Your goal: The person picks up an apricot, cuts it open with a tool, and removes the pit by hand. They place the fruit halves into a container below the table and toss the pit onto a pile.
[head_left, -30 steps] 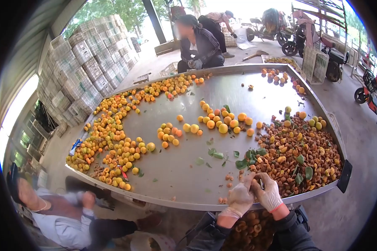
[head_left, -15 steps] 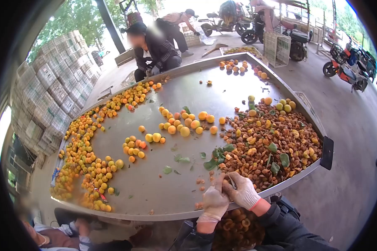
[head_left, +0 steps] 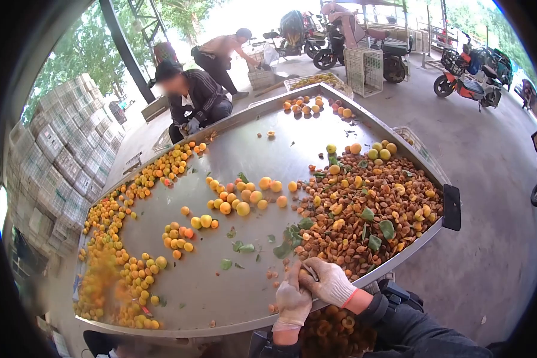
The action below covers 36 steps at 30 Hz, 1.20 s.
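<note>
At the near edge of the metal table, the gloved left hand and the gloved right hand are meeting with bent fingers; whether they are grasping something between them, I cannot tell. Just beyond them, the heap of brown pits is lying on the table, with green leaves resting on it. Below the edge, opened fruits are showing.

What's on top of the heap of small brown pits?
Broad green leaves and yellow-orange fruit pieces lie on the brown heap. The grey metal tabletop beneath, and anything buried, is covered.
</note>
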### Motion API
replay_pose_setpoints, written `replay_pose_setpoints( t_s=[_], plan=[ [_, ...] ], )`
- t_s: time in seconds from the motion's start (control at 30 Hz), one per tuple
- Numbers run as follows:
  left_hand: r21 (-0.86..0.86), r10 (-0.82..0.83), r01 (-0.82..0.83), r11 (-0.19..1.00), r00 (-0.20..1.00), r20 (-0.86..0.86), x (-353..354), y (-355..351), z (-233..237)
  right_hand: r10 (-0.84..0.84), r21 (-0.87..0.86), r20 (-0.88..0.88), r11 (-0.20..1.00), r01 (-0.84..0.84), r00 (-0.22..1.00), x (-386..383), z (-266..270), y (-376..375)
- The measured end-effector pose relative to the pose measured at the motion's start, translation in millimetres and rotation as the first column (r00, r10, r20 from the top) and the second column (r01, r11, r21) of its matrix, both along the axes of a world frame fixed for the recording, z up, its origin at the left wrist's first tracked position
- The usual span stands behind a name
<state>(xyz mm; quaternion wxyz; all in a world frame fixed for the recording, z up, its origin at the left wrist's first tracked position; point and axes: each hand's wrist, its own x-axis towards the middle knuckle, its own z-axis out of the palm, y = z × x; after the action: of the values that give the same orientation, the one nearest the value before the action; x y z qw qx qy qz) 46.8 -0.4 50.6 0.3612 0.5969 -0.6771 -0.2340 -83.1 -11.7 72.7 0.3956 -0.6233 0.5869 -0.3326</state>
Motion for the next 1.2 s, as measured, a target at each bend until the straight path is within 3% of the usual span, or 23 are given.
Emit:
replay_pose_setpoints(
  t_s=[0.33,0.47,0.57,0.63,0.87,1.2],
  plan=[
    [-0.016,0.013,-0.012,1.0,0.998,0.061,1,1,-6,0.021,-0.054,-0.042,0.998,-0.023,0.999,1,-9,-1],
    [-0.022,0.022,-0.022,1.0,0.999,-0.034,-1,2,3,0.025,-0.037,-0.053,0.999,-0.027,0.998,1,-6,-1],
    [0.004,0.03,-0.03,1.0,1.0,0.0,0,1,-1,0.021,-0.046,-0.059,0.999,-0.024,0.998,2,-10,-1],
    [-0.092,0.003,0.0,0.996,0.999,0.032,1,-1,-6,0.013,-0.056,-0.064,0.998,-0.016,0.998,2,-12,-2],
    [-0.027,0.028,-0.028,0.999,1.0,-0.003,-2,-2,-7,0.013,-0.02,-0.036,1.0,-0.014,0.999,0,-3,-1],
    [-0.078,0.013,-0.015,0.997,1.0,-0.022,-2,-3,-9,0.006,-0.022,-0.032,1.0,-0.007,0.999,0,-10,-2]
  ],
)
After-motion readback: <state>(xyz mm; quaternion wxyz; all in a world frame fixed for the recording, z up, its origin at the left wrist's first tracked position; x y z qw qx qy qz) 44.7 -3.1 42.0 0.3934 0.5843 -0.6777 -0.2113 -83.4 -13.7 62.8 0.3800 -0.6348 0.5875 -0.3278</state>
